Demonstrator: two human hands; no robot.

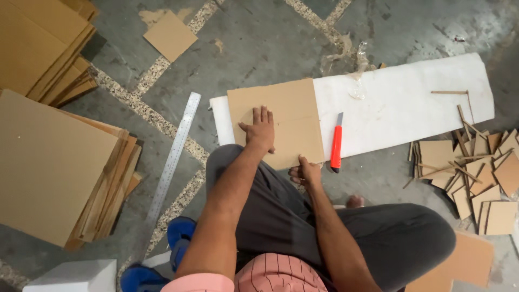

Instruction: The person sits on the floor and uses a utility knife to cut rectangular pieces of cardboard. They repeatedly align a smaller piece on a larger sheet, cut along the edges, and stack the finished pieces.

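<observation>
A square brown cardboard sheet [289, 111] lies on the left end of a long white foam board [411, 103] on the floor. My left hand [259, 128] presses flat on the sheet, fingers spread. My right hand [305, 173] pinches the sheet's near edge at its lower right. An orange utility knife [336, 145] rests on the white board just right of the sheet, apart from both hands.
A long steel ruler [172, 162] lies on the floor to the left. Stacks of large cardboard sheets [54, 157] fill the left side. Several small cardboard offcuts and strips [476, 173] are piled at right. A loose cardboard square [170, 35] lies at top.
</observation>
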